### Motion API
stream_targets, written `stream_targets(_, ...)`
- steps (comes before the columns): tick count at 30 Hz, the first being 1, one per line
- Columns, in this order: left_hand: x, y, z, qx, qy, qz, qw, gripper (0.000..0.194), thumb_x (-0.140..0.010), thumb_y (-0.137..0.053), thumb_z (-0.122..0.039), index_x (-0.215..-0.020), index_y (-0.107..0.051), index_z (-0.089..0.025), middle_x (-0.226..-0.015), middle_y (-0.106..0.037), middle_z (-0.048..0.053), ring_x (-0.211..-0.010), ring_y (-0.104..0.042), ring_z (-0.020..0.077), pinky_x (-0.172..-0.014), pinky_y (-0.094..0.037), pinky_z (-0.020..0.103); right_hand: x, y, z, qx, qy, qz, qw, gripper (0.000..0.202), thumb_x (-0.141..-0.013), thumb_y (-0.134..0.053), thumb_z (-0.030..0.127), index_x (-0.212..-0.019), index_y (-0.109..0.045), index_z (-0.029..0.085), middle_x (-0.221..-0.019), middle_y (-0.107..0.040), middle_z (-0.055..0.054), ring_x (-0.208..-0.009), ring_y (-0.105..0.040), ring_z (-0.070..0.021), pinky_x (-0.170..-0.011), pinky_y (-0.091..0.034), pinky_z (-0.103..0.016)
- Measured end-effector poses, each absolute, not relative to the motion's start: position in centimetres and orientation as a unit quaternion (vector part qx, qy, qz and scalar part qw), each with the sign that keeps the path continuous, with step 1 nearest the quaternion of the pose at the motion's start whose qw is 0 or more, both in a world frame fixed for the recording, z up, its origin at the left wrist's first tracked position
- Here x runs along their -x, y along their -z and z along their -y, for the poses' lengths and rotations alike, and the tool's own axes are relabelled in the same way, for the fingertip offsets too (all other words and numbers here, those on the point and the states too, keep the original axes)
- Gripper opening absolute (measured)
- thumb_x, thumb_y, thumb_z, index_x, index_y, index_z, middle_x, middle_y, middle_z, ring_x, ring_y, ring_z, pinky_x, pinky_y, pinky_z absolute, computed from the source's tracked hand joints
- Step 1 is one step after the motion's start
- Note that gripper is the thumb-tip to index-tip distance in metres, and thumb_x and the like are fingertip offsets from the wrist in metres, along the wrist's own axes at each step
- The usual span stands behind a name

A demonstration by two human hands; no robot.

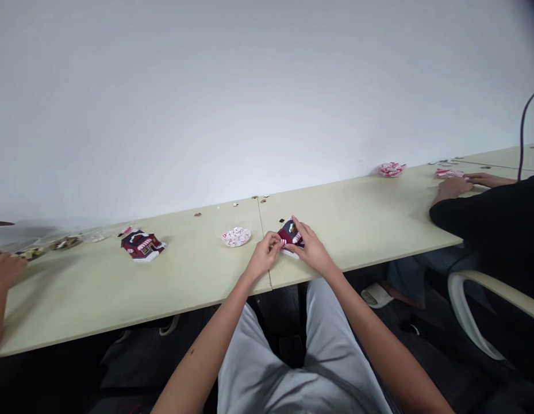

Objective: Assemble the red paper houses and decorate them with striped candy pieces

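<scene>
In the head view, along the back: a plain pale wall (249,103) meets the far edge of the table.
Table: a long, cream-coloured top (198,282), with a seam (260,221) running front to back just left of the hands.
House in hand: a small dark red toy house (285,234) near the front edge, right of the seam, tilted between both hands.
Left hand: the left hand (267,252) has thumb and fingers drawn together, pinching a small striped piece (284,242) at the house; whether it is attached cannot be told.
Right hand: the right hand (312,248) grips the house, one finger over its top and the thumb at its front.
Left of the seam: a bowl (235,237) of red-and-white pieces, and farther left a second house (142,246).
Left end: clear plastic bags (94,231) and another person's hand (8,269).
Right end: two bowls, one by the wall (391,169), the other (448,172) near a co-worker's hands (458,184) and dark sleeve (482,201).
Below: a chair's pale armrest (499,294), a slipper (376,295) and dark floor.
</scene>
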State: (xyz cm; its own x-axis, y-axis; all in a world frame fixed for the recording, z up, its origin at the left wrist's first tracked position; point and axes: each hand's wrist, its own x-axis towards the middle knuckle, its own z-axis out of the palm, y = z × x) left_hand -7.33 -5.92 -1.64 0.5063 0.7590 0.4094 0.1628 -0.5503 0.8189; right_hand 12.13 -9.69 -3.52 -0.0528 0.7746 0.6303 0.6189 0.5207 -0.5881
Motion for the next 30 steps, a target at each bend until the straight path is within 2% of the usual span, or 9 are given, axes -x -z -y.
stream_targets(12, 7.27, 1.23, 6.46, -0.790, -0.408, -0.313, 0.334, 0.024, -0.096, -0.053, -0.044, -0.102, -0.055, -0.020, -0.087, -0.065, 0.002, -0.082, -0.061, 0.0144, -0.069, -0.044, 0.023, -12.15, 3.62, 9.72, 0.476, -0.078, 0.730, 0.485, 0.081, -0.094, -0.061, 0.051, -0.161, -0.019, 0.032, -0.149, -0.044, -0.011, -0.134, -0.046, -0.0292, -0.111, -0.042, -0.047)
stream_targets(19, 7.22, 1.12, 6.56, -0.796, -0.402, -0.338, 0.301, 0.029, -0.097, -0.050, -0.045, -0.091, -0.060, -0.019, -0.082, -0.063, 0.000, -0.072, -0.054, 0.0126, -0.067, -0.042, 0.023, -12.05, 3.45, 9.97, 0.484, -0.074, 0.728, 0.480, 0.075, -0.096, -0.057, 0.046, -0.160, -0.021, 0.032, -0.148, -0.046, -0.011, -0.132, -0.048, -0.0285, -0.110, -0.042, -0.047)
stream_targets(27, 7.24, 1.13, 6.60, -0.801, -0.396, -0.351, 0.279, 0.032, -0.097, -0.050, -0.048, -0.091, -0.063, -0.019, -0.083, -0.066, 0.001, -0.075, -0.056, 0.0137, -0.066, -0.042, 0.023, -11.80, 3.36, 10.26, 0.497, -0.071, 0.723, 0.474, 0.075, -0.096, -0.057, 0.044, -0.160, -0.021, 0.030, -0.148, -0.047, -0.012, -0.133, -0.048, -0.0291, -0.111, -0.042, -0.048)
stream_targets(30, 7.27, 1.58, 6.18, -0.779, -0.427, -0.371, 0.272, 0.032, -0.092, -0.058, -0.049, -0.107, -0.059, -0.020, -0.088, -0.065, 0.001, -0.082, -0.059, 0.0152, -0.070, -0.044, 0.024, -11.91, 3.45, 10.24, 0.490, -0.071, 0.728, 0.475, 0.076, -0.097, -0.055, 0.045, -0.161, -0.018, 0.029, -0.154, -0.043, -0.012, -0.137, -0.045, -0.0287, -0.113, -0.040, -0.048)
